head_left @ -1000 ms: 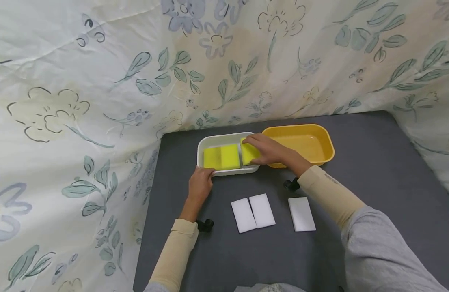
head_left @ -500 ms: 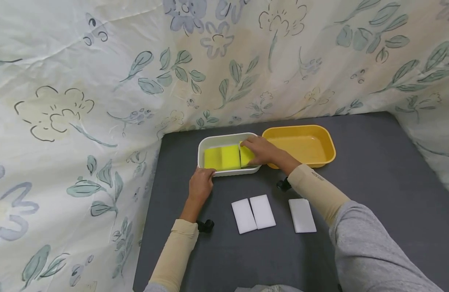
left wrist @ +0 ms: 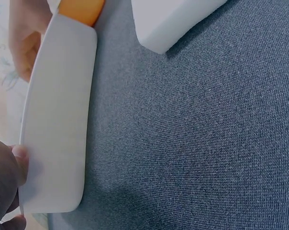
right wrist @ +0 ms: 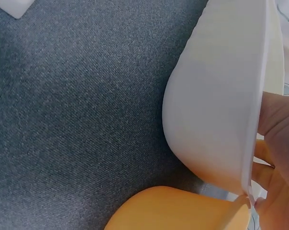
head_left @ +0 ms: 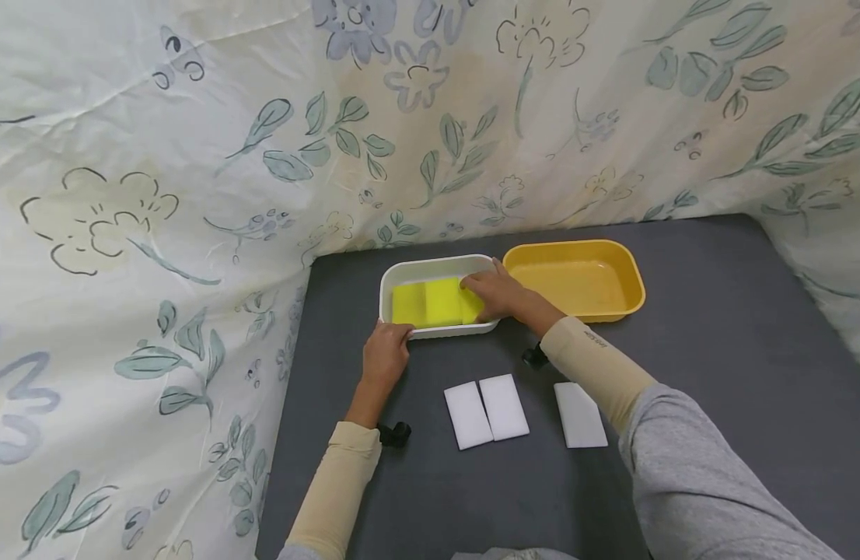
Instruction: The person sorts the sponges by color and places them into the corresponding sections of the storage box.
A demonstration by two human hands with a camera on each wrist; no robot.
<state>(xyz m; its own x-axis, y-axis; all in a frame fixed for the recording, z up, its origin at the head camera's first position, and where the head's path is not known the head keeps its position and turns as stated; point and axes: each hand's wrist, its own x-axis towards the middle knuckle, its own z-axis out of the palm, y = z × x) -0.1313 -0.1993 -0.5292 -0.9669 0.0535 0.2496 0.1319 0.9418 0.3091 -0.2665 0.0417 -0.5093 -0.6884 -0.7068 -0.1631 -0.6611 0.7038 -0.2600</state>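
Note:
In the head view, a white tray (head_left: 430,332) holds yellow sponges (head_left: 442,302) side by side. My left hand (head_left: 386,355) grips the tray's near left corner; in the left wrist view the thumb lies against its outer wall. My right hand (head_left: 501,294) reaches into the tray's right end and holds the rightmost yellow sponge (head_left: 470,306), which is partly covered by the fingers. That sponge lies low in the tray, beside the others. In the right wrist view, the tray's wall (right wrist: 211,105) hides the fingertips and the sponge.
A yellow-orange tray (head_left: 584,281) stands right beside the white one. Two white foam blocks (head_left: 468,415) lie side by side nearer the body, and another white block (head_left: 580,420) lies to the right, partly under the right forearm. A floral cloth (head_left: 430,117) hangs behind the dark table.
My right hand has lowered the rightmost yellow sponge into the white tray, level with the others, and its forearm has shifted left. My left hand has stayed on the tray's corner.

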